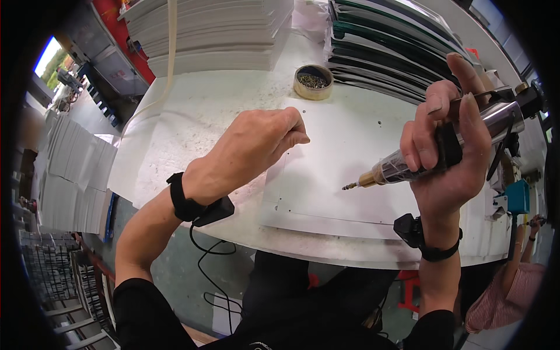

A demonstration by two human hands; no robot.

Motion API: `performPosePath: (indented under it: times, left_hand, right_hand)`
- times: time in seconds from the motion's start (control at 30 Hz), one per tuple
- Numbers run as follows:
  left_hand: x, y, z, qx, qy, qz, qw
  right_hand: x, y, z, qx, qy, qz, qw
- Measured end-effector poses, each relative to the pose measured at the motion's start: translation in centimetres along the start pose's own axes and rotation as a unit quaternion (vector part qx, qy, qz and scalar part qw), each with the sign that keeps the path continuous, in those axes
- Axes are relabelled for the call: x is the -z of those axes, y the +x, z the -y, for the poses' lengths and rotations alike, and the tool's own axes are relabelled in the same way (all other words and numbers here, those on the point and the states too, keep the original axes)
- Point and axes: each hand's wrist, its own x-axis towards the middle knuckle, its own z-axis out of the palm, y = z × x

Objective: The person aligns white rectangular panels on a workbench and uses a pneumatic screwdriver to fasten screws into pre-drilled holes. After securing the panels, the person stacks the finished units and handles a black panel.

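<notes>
My right hand (443,140) is wrapped round a screwdriver (402,166), a power tool with a clear barrel, a brass-coloured nose and a silver rear body. Its bit points down and left above a white panel (338,169). Small dark spots, holes or screws, show near the panel's edges. Over the panel's far left part hangs my left hand (259,137), fingers pinched together. What they hold, if anything, is hidden. Just beyond it stands a round tub (313,83) of small metal screws.
A tall stack of white sheets (204,38) stands at the back left, and dark-edged panels (385,49) are piled at the back right. A pale hose (171,52) hangs at the left. Another person's striped sleeve (507,297) shows at the lower right.
</notes>
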Motion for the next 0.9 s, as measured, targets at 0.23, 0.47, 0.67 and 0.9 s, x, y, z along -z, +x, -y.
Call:
performPosePath:
  times: [0.23, 0.47, 0.67, 0.9]
  left_hand:
    - [-0.8, -10.6, -4.7, 0.306, -0.354, -0.020, 0.884]
    - [-1.1, -12.3, -5.9, 0.367, -0.522, -0.001, 0.770]
    - [-1.1, -12.6, -5.6, 0.359, -0.544, 0.005, 0.758]
    - [-1.3, -12.8, -5.7, 0.350, -0.547, 0.004, 0.760]
  right_hand:
    - [-3.9, -1.5, -0.1, 0.007, 0.100, -0.013, 0.995]
    - [-6.1, -1.7, -0.5, -0.005, 0.165, -0.028, 0.986]
    - [-6.7, -1.8, -1.2, -0.003, 0.176, -0.008, 0.984]
    - [-7.4, -1.9, -1.7, -0.004, 0.176, -0.008, 0.984]
